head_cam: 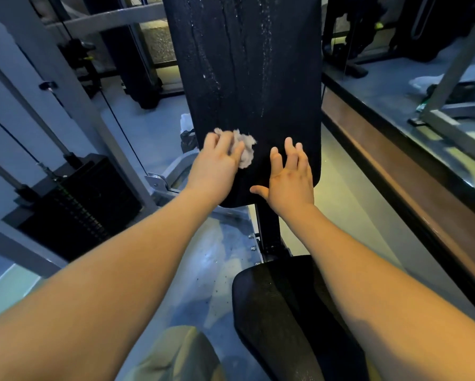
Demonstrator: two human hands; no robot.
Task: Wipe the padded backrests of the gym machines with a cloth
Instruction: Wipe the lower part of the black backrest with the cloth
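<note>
Left hand (220, 160), fingers fairly straight, pressed crumpled pale grey cloth (246, 152) onto lower part of black padded backrest (244, 64). Right hand (291, 180) spread flat beside. Droplet streaks above: wiping likely mostly undone.

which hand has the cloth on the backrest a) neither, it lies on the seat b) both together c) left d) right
c: the left hand presses the crumpled cloth against the lower part of the backrest, while the right hand beside it holds nothing, fingers spread.
</note>
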